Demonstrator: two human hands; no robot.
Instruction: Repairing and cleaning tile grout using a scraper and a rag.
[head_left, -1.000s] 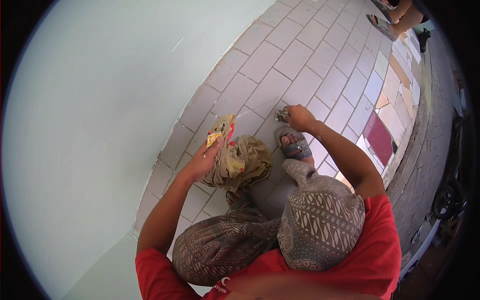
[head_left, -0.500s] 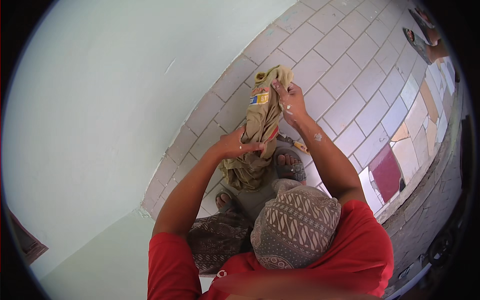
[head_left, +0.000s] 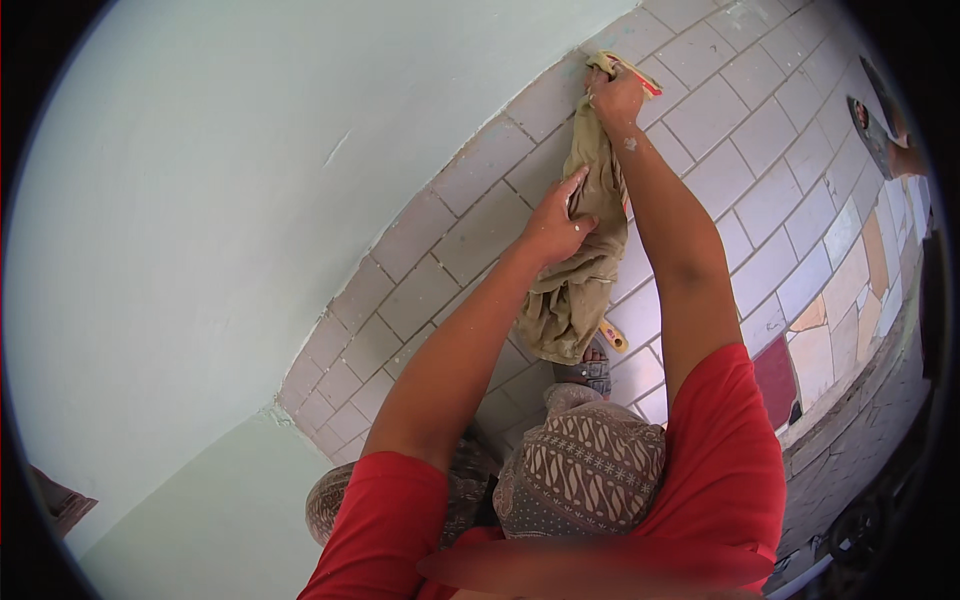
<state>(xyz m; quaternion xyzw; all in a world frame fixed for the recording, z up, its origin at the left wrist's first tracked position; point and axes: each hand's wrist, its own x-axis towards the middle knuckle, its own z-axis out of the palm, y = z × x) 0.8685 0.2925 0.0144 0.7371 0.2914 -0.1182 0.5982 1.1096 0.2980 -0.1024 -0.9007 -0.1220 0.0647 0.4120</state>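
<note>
From the right grip (head_left: 606, 84), clamped on its far end, a tan cloth (head_left: 598, 260) extends past the left grip (head_left: 582, 200), which touches its middle with thumb and fingers apart; clamping cannot be determined. Past the left grip, a yellow handle (head_left: 614, 337) lies just beside the cloth.
</note>
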